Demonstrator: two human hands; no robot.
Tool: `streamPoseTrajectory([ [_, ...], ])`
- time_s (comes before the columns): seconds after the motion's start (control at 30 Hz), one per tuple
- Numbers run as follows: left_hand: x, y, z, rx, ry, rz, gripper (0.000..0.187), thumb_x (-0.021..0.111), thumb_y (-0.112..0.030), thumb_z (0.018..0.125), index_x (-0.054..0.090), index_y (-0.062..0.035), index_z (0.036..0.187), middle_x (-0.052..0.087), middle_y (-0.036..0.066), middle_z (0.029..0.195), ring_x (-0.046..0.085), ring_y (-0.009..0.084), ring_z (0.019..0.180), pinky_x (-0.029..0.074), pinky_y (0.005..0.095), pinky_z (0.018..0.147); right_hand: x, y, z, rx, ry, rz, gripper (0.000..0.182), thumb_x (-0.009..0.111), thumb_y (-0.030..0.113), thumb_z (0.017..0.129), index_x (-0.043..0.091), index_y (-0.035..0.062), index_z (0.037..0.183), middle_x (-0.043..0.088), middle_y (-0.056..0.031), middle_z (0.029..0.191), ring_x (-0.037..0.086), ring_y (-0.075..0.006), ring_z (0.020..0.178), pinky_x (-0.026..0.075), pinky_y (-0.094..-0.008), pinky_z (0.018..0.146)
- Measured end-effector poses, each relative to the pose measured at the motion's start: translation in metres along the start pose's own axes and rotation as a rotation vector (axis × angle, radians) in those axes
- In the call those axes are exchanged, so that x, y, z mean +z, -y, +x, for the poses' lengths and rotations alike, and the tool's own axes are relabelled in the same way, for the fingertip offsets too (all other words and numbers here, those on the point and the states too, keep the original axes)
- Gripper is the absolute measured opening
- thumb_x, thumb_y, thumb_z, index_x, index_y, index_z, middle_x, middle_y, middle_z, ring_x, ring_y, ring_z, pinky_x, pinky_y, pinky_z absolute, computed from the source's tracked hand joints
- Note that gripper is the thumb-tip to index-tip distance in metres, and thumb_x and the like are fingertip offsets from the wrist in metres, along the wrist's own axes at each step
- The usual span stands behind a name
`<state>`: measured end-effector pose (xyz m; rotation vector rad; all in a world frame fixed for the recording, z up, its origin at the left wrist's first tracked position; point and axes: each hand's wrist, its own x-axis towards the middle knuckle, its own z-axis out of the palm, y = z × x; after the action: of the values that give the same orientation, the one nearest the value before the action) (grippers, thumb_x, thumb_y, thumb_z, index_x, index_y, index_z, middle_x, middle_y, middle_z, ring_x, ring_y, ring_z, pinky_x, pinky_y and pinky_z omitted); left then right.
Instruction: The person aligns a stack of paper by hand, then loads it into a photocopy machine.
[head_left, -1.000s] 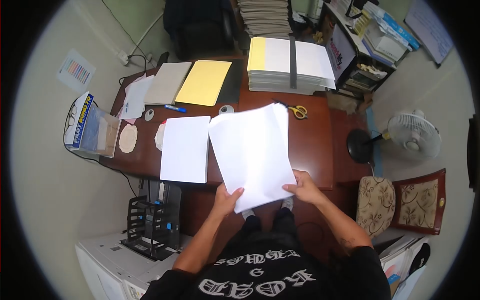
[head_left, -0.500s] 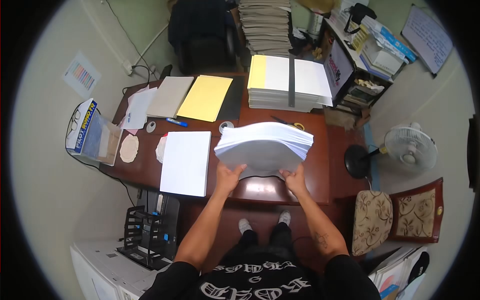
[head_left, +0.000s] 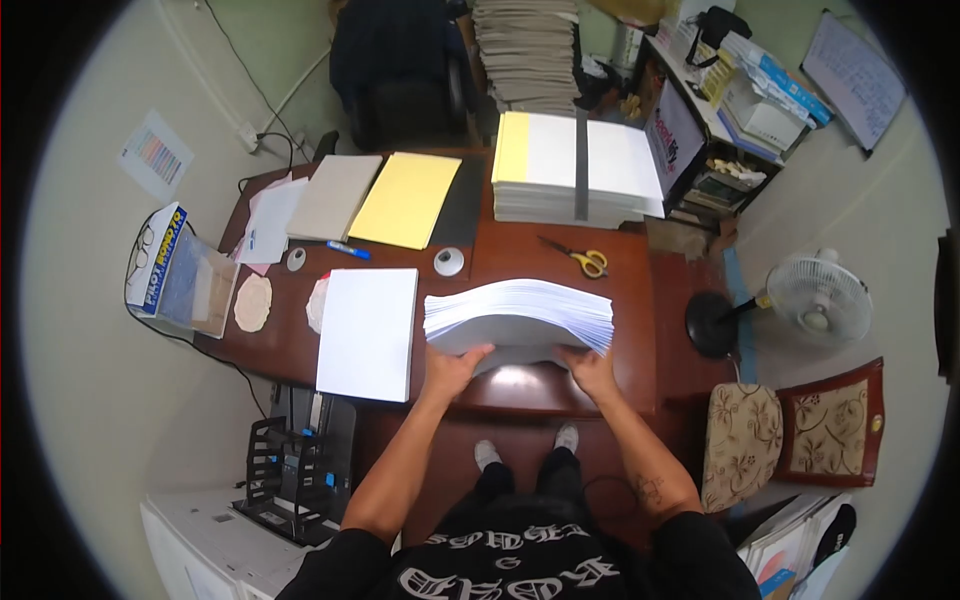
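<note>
A thick stack of white paper (head_left: 520, 304) bows upward between my hands, just above the front part of the brown desk (head_left: 630, 300). My left hand (head_left: 455, 372) grips its lower left side, thumb on the face turned toward me. At the lower right side, my right hand (head_left: 590, 370) holds it the same way. The fingers behind the paper are hidden. Left of my left hand lies a second white paper stack (head_left: 367, 335), flat on the desk. Yellow-handled scissors (head_left: 590, 263) lie beyond the held stack.
Behind stands a tall paper pile (head_left: 545, 200) with a dark strap. Yellow sheets (head_left: 408, 200), a grey stack (head_left: 335, 197) and a blue marker (head_left: 348, 251) lie at the back left. A fan (head_left: 820, 295) and a chair (head_left: 745, 445) are on the right.
Both hands have brought the paper stack down and closer to me. Its top edge has dropped, so the scissors behind it now show fully.
</note>
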<state>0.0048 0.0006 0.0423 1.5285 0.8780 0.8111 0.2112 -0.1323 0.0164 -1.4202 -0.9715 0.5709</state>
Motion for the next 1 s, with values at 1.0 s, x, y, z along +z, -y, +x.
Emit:
streamPoseTrajectory([
  [1.0, -0.019, 0.063, -0.003, -0.853, 0.276, -0.31, 0.056, 0.065, -0.029, 0.091, 0.046, 0.0099, 0.127, 0.065, 0.021, 0.11, 0.067, 0.0317, 0.097, 0.054, 0.043, 0.084, 0.01, -0.052, -0.013, 0.235, 0.246, -0.419, 0.042, 0.066, 0.007, 0.079, 0.055, -0.0017, 0.119, 0.066, -0.0242, 0.107, 0.066, -0.0379, 0.096, 0.052, -0.0418, 0.083],
])
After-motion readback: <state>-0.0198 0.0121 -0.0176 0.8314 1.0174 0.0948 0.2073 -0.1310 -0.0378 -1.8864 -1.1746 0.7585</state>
